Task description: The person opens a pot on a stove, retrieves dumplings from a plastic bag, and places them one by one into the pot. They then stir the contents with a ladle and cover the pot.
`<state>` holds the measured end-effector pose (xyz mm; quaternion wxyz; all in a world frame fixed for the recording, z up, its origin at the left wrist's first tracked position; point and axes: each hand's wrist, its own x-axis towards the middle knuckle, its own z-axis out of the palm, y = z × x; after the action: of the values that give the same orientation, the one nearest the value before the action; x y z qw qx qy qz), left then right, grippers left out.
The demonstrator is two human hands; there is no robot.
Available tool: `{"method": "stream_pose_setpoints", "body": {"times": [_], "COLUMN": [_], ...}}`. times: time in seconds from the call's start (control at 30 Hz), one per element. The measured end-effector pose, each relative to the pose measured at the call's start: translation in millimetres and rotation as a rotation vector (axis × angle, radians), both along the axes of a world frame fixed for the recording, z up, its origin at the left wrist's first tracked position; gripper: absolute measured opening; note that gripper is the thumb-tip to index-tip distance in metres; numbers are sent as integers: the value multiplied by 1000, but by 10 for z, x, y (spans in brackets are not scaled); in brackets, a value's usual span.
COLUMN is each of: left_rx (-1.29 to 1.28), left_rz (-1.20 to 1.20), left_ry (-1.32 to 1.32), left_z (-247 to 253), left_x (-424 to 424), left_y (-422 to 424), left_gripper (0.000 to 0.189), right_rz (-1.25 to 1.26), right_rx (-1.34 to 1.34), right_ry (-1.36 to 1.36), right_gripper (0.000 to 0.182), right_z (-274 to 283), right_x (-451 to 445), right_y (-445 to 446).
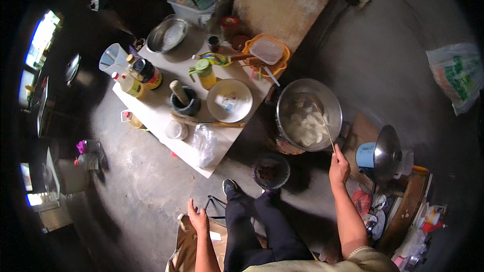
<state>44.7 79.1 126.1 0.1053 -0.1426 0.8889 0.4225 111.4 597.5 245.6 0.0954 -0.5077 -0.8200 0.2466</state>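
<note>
My right hand [339, 167] grips the handle end of a long thin ladle or spoon [328, 128], whose other end dips into a large metal pot [283, 121]. Pale slices [308, 128] lie in cloudy liquid inside the pot, which sits on a stove [289, 147]. My left hand [198, 217] hangs in the air with its fingers apart and holds nothing. Below it is the tan fabric of a folding chair [185, 238]. A dark round bowl or bucket [271, 173] stands on the floor by my feet.
Left of the pot, a white table [193, 158] bears a white bowl [242, 98], a mortar with pestle [185, 102], a yellow jug [206, 75], bottles [130, 85] and an orange basket [283, 66]. A metal lid [387, 153] stands to the right near a wooden bench [406, 207].
</note>
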Motion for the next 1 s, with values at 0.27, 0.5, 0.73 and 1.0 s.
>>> {"method": "stream_pose_setpoints", "body": {"times": [0.27,0.5,0.73,1.0], "left_rx": [38,158,562,653], "left_rz": [-24,-69,96,93], "left_ry": [-66,-85,-398,-423], "left_z": [63,-68,169,-18], "left_x": [-410,-664,-935,-1151], "left_y": [-64,-7,359,239], "left_gripper": [61,56,56,57], "right_rz": [-66,181,125,293], "right_rx": [47,46,-195,-349], "right_ry": [347,488,122,200], "right_gripper": [35,36,43,66], "right_z": [-127,-99,-604,-1216], "right_x": [-246,-990,-1548,-1872], "right_y": [-526,-1540,-2269,-3047]}}
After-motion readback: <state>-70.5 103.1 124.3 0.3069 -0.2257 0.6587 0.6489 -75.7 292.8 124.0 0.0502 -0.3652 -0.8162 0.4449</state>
